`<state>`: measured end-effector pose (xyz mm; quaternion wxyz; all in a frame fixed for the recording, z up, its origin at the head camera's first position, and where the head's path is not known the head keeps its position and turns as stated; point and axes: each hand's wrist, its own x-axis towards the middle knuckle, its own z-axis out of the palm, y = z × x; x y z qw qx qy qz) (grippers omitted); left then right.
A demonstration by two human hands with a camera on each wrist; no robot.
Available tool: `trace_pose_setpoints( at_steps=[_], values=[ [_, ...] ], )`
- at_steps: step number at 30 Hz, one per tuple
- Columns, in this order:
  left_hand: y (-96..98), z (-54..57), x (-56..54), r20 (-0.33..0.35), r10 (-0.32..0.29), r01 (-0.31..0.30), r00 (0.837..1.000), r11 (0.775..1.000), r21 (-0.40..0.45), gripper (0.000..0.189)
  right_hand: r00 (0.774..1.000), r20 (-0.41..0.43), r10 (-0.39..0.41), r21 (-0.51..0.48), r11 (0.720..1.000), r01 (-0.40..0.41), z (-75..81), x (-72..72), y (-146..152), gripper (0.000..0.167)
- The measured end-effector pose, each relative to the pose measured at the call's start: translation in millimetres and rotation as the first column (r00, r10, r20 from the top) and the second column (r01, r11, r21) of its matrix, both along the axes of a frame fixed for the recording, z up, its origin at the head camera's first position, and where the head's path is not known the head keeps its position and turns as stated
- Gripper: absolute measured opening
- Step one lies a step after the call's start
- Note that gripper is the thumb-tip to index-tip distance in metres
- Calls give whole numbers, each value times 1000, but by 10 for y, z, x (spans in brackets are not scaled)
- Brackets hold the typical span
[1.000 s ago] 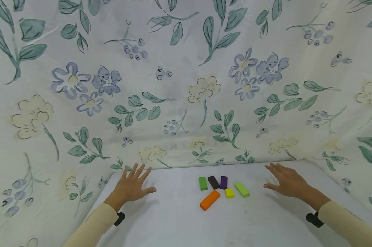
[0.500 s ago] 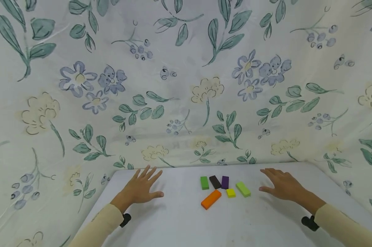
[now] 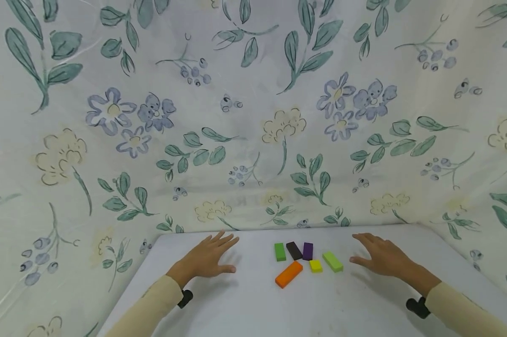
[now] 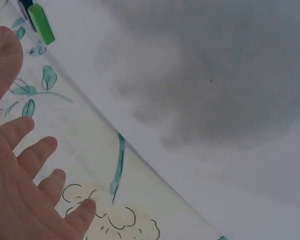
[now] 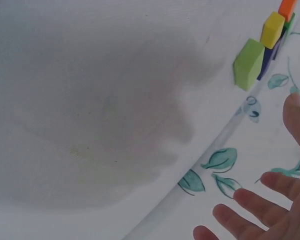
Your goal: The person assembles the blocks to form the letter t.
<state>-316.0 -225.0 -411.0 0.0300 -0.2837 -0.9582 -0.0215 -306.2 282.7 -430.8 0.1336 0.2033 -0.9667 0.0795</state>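
Note:
Several coloured blocks lie loosely grouped on the white table: a green block (image 3: 280,252), a black block (image 3: 294,251), a purple block (image 3: 307,251), a small yellow block (image 3: 315,266), a light green block (image 3: 333,261) and a longer orange block (image 3: 289,274). To the left of the group, my left hand (image 3: 207,257) hovers with fingers spread, nearest the green block. Over the right side my right hand (image 3: 381,256) hovers, thumb toward the light green block. Both hands hold nothing. The right wrist view also shows the light green block (image 5: 249,65) beyond the thumb.
A white table top (image 3: 253,309) spreads under both arms, with the hands' shadows on it. Behind and at both sides hangs a floral-patterned cloth (image 3: 245,117). Each wrist wears a small black device, such as the left one (image 3: 185,298).
My left hand has moved right, closer to the blocks. The right hand has shifted slightly left toward them. The blocks stay where they lie; the view has shifted a little.

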Motion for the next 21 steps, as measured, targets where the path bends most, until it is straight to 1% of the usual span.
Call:
trace_pose_setpoints(
  at_steps=[3,7,10,13,18,21],
  values=[
    [81,-30,-26,41,-14,12,999,999,43,81,1000,21,10,-5,1000,-10,-14,-8,-19,71],
    [210,-43,-52,97,-4,-4,995,997,81,78,997,79,15,0,1000,-15,-36,-22,-40,72],
    [318,-47,-69,141,-1,-12,990,995,95,77,994,110,8,0,1000,-9,-49,-14,-51,72],
    [423,-47,-79,171,-21,2,985,994,107,77,992,124,-2,-8,1000,3,-53,-2,-77,71],
    [578,-47,-84,190,-66,43,980,991,123,78,992,127,-4,-5,1000,4,-45,14,-150,72],
    [670,-73,-99,176,-92,72,980,990,118,79,993,120,-7,-4,1000,7,-38,32,-189,71]
  ],
)
